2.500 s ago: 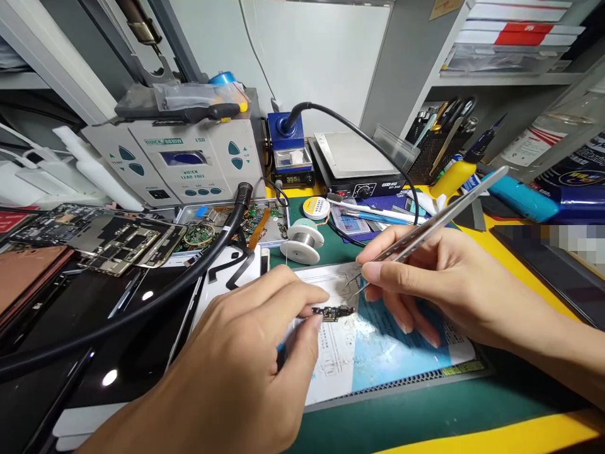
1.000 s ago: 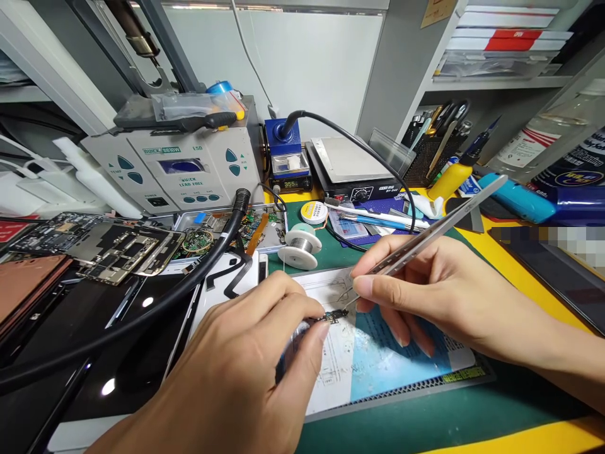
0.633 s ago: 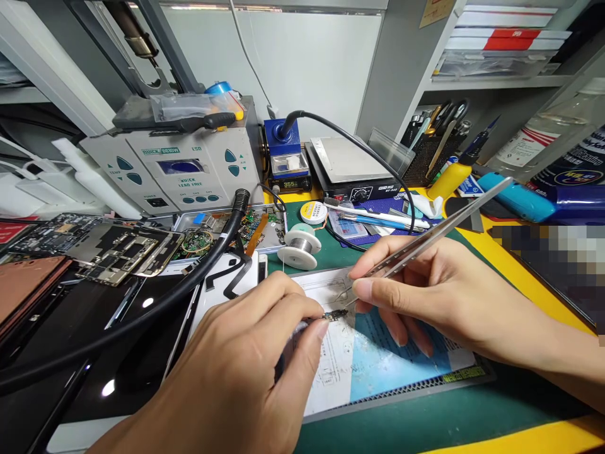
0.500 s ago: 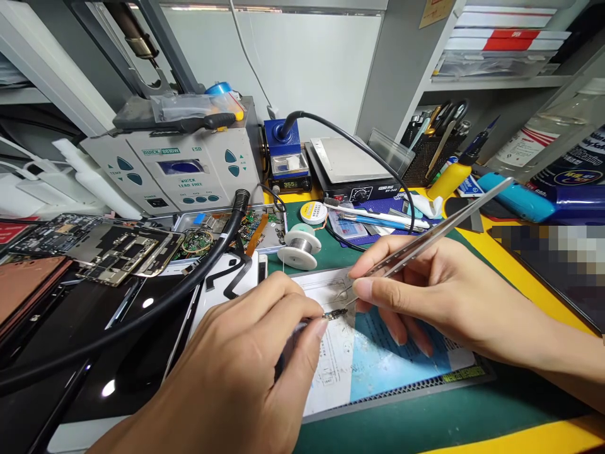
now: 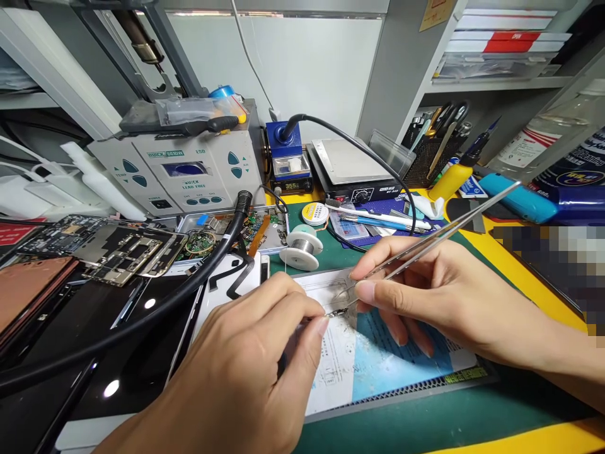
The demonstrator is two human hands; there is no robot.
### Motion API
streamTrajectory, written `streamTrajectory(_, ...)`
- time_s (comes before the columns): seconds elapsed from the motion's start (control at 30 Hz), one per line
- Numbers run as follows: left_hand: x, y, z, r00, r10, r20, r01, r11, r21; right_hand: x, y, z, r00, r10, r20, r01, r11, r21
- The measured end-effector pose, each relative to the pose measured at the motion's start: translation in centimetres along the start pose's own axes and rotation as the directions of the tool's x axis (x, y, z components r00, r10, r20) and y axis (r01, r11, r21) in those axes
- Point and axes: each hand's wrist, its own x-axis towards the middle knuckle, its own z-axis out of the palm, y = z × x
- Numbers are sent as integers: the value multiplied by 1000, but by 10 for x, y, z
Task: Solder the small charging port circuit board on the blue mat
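Note:
Between thumb and forefinger, my left hand [image 5: 258, 353] pinches a small dark electronic part [image 5: 337, 312], whose far end sticks out past the fingertips. My right hand [image 5: 425, 290] grips metal tweezers [image 5: 428, 243], with their back end slanting up to the right. The tweezers' tips point down-left, close above the small part; whether they touch it I cannot tell. Below both hands lies a white and light-blue printed sheet [image 5: 392, 359] on the green mat [image 5: 401, 416]. A spool of solder wire [image 5: 302, 247] stands just beyond my left hand.
A grey hot-air station [image 5: 184, 170] and a soldering station [image 5: 289, 157] stand at the back, beside a hot plate [image 5: 350, 164]. A thick black hose [image 5: 189, 287] crosses phones and circuit boards [image 5: 120, 255] on the left. A yellow bottle [image 5: 451, 180] stands to the right.
The whole view has shifted slightly to the right. The visible end of the small part looks tilted a little differently, and the tweezers have turned slightly. Both hands keep their grips.

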Motion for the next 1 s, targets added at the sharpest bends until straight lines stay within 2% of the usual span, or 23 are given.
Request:
streamTrajectory(0.33, 0, 1, -1, 1000, -2, -8, 2, 999, 43, -5, 8, -8, 999, 22, 47, -27, 995, 93)
streamTrajectory(0.63, -1, -3, 1, 1000, -2, -12, 2, 1000, 26, -4, 10, -10, 998, 42, 38, -43, 999, 29)
streamTrajectory(0.77, -1, -1, 1, 1000, 5, -8, -5, 1000, 23, -1, 13, -10, 1000, 4, 28, -6, 999, 50)
streamTrajectory(1.0, -7, -2, 1, 995, 94, 21, -96, 983, 154, -2, 9, -8, 999, 18, 41, -21, 995, 95)
